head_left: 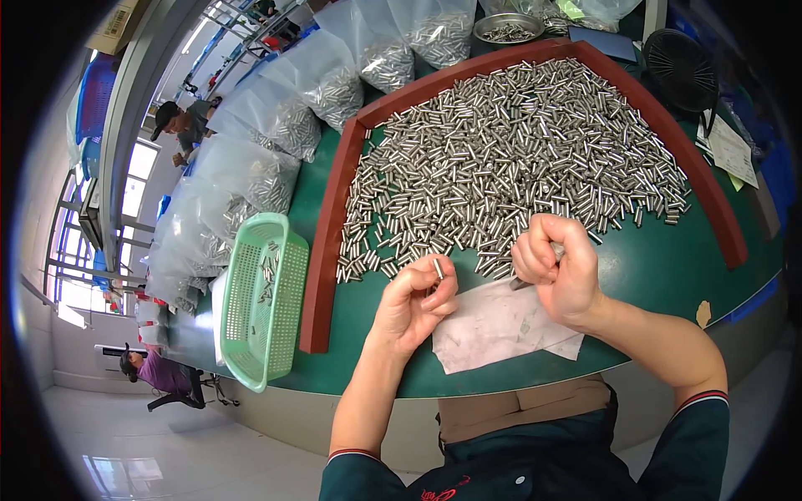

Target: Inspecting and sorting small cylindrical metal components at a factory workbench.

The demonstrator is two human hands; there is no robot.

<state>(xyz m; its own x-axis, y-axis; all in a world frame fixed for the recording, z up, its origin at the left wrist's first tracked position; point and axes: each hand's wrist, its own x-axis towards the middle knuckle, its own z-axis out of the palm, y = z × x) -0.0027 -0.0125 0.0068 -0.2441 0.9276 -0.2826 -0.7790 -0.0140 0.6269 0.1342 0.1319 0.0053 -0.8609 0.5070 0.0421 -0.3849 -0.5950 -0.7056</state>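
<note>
Between the thumb and fingertips of my left hand (411, 307), a short shiny metal pin (439, 269) stands out at a tilt. My right hand (561, 269) is closed in a fist beside it. A dark bit shows under its curled fingers, too small to name. Beneath both hands a stained, pale pink cloth (480, 330) lies on the green tabletop (643, 280). Just beyond them spreads a big heap of similar metal pins (518, 142), bordered on three sides by a red-brown frame (324, 275).
A light green plastic basket (290, 305) with a few pins stands left of the frame. Clear bags of metal parts (334, 92) line the far left. Farther back are a metal bowl (478, 35) and a black fan (681, 71). Two people (171, 376) work at the left.
</note>
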